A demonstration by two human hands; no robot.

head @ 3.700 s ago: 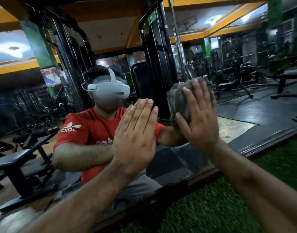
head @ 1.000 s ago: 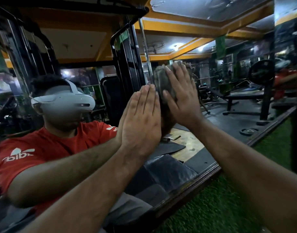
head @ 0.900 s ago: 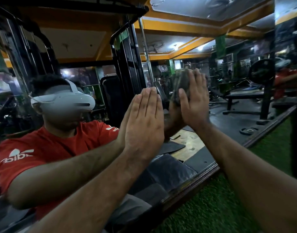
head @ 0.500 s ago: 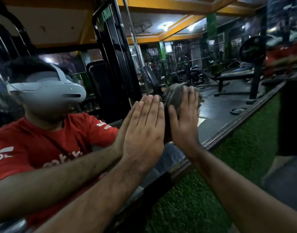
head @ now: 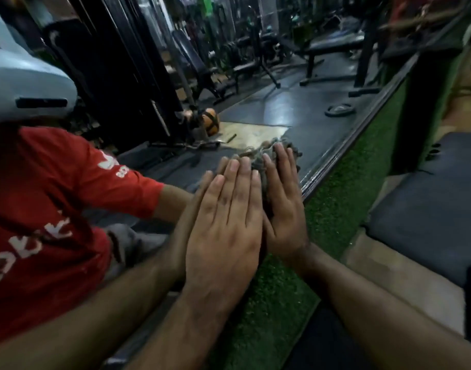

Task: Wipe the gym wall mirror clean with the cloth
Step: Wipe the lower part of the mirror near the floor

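Observation:
The wall mirror [head: 295, 108] fills the left and middle of the view and reflects me in a red shirt with a white headset. My left hand [head: 226, 217] lies flat on the glass, fingers straight and together. Just to its right, my right hand [head: 282, 198] presses a crumpled grey cloth [head: 258, 156] against the lower part of the mirror with straight fingers. The cloth's frayed top shows above my fingertips; the remainder is hidden behind my palm.
The mirror's dark bottom frame [head: 343, 145] runs diagonally to the upper right, along a strip of green artificial turf [head: 333, 209]. A dark floor mat [head: 429, 209] lies on the right. Gym benches and machines appear in the reflection.
Both hands have slid down the mirror toward its bottom frame, the right hand taking the cloth with it. My view has tilted downward.

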